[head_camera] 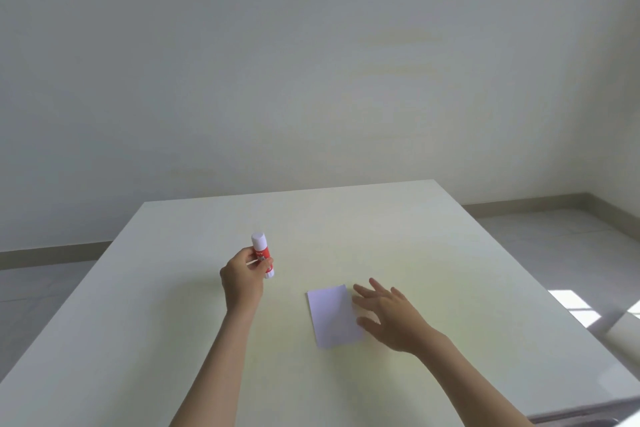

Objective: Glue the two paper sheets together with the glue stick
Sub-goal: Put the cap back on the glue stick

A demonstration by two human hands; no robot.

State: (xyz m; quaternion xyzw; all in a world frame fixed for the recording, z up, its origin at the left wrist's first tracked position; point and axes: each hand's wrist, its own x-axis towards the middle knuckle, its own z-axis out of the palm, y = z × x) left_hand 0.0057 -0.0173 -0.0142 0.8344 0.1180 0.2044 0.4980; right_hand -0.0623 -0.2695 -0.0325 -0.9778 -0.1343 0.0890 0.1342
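While a pale wall [311,62] fills the upper half of the view and a strip of skirting board [519,202] runs along its foot, a wide off-white table [346,229] takes up the lower half, with grey floor tiles [554,239] to the right and a patch of sunlight [576,307] on them. Nothing lies between either hand and the things on the table.

A glue stick [262,254], red-bodied with a white cap on top, stands close to upright, its long axis nearly vertical and leaning slightly, cap end pointing up and away from the person. It is left of centre on the table, lifted in the left hand [242,282], whose fingers are curled around the lower body of the stick; the forearm rises straight from the bottom edge.

White paper [333,316] lies flat near the middle, its long edge running away from the person and tilted a little; whether it is one sheet or two stacked cannot be told. Over its right edge, the right hand [391,317] has its fingers spread wide and holds nothing, palm down, fingertips pointing up-left, the forearm coming in from the lower right.
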